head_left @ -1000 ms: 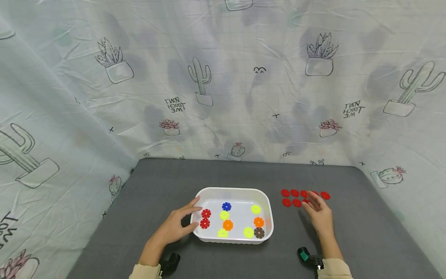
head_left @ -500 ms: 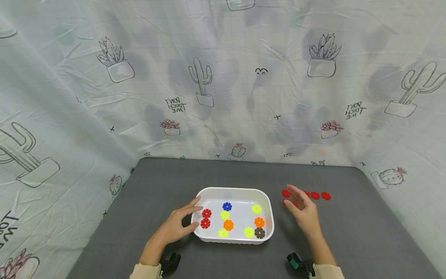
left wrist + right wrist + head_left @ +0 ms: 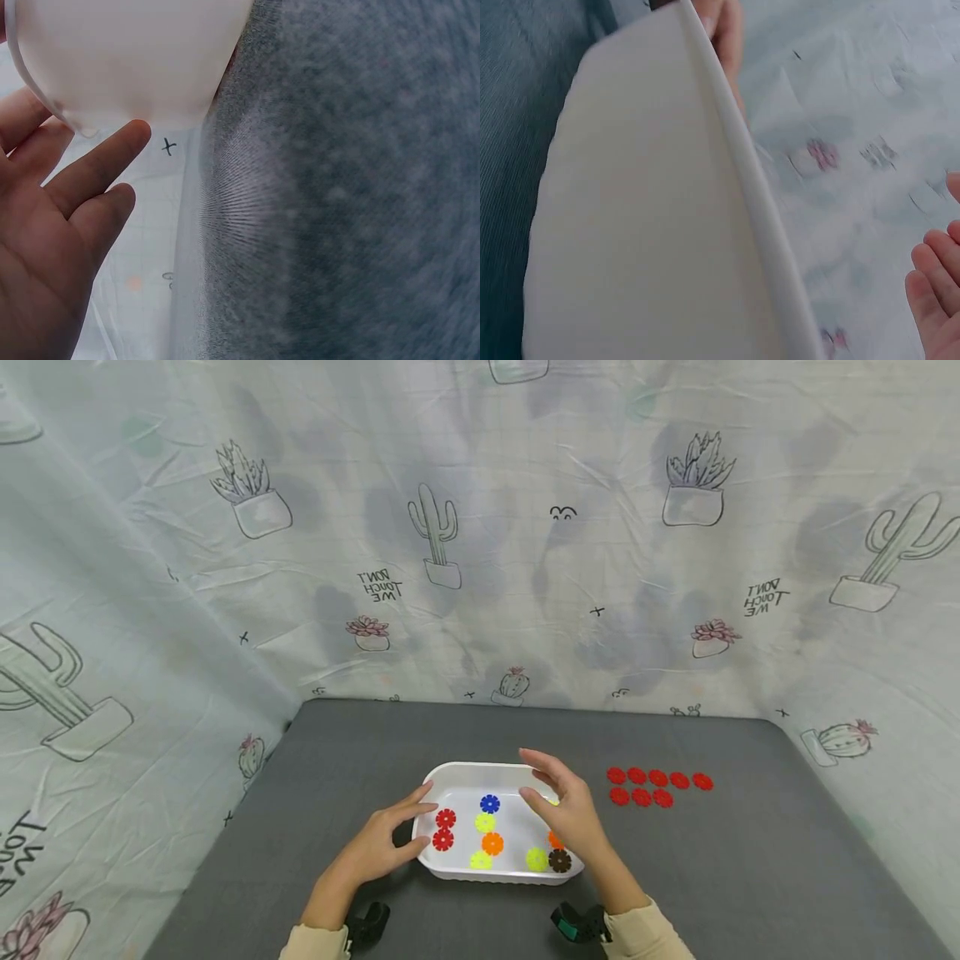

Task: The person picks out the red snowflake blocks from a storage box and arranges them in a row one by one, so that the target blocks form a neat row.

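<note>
1. Eight flat red flower-shaped plastic discs (image 3: 657, 786) are seen laid out in two rows, five above three, on the dark grey felt-covered bench (image 3: 750, 877), right of centre in the head view and well apart from everything else.
2. Two red discs (image 3: 444, 828) of the same kind are seen lying at the left end of the white rounded plastic tray (image 3: 480, 770), at the lower centre of the frame; these are judged to be what is left of the red sorting.
3. One blue disc (image 3: 490, 803), yellow discs (image 3: 484, 822), orange discs (image 3: 491, 842) and one brown disc (image 3: 558, 860) are also seen in the tray, some partly hidden by the right hand.
4. The left hand (image 3: 378, 843) is rested against the tray's left wall, fingers straight, thumb at the near corner; nothing is gripped by it.
5. The right hand (image 3: 567, 806) is held above the tray's right half, fingers spread and relaxed, empty, no disc touched.
6. The work is judged mostly done for red: eight out, two to go.
</note>
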`<state>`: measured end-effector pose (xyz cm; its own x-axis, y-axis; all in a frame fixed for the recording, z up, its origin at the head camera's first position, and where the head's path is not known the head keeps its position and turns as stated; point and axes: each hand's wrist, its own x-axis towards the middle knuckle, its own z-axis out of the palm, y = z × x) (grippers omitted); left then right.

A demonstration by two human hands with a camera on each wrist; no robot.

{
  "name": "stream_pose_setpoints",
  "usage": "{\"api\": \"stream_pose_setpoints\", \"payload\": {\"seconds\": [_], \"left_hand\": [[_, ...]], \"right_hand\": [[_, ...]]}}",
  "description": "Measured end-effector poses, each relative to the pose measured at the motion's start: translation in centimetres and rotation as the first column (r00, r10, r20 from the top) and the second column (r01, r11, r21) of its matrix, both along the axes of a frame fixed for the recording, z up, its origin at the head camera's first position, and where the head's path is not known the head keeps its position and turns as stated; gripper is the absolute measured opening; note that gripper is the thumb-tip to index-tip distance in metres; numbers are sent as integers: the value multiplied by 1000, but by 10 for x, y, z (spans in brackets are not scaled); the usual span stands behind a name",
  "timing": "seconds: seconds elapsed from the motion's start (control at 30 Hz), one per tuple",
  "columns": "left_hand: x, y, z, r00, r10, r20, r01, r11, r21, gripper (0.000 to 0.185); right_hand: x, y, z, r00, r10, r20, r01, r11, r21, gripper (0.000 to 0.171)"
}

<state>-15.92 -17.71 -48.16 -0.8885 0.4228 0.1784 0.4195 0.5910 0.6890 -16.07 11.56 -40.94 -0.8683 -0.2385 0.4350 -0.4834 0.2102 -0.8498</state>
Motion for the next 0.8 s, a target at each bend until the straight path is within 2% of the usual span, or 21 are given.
{"api": "stream_pose_setpoints", "payload": {"seconds": [0.17, 0.4, 0.5, 0.67, 0.8], "left_hand": [[0, -1, -1, 1000, -9, -22, 9, 1000, -5, 43], [0, -1, -3, 997, -29, -73, 30, 999, 12, 41], [0, -1, -4, 996, -41, -79, 42, 999, 11, 40], [-1, -2, -5, 993, -55, -109, 55, 998, 0, 39], [-3, -4, -6, 989, -61, -134, 62, 998, 4, 39]], "right_hand": [[-6, -30, 1, 998, 48, 42, -49, 999, 22, 43], [-21, -61, -5, 973, 140, 181, -153, 987, 56, 43], [-32, -68, -19, 957, 163, 238, -181, 982, 59, 42], [-47, -78, -48, 935, 125, 331, -184, 971, 152, 38], [-51, -85, -59, 919, 129, 372, -208, 962, 178, 36]]}}
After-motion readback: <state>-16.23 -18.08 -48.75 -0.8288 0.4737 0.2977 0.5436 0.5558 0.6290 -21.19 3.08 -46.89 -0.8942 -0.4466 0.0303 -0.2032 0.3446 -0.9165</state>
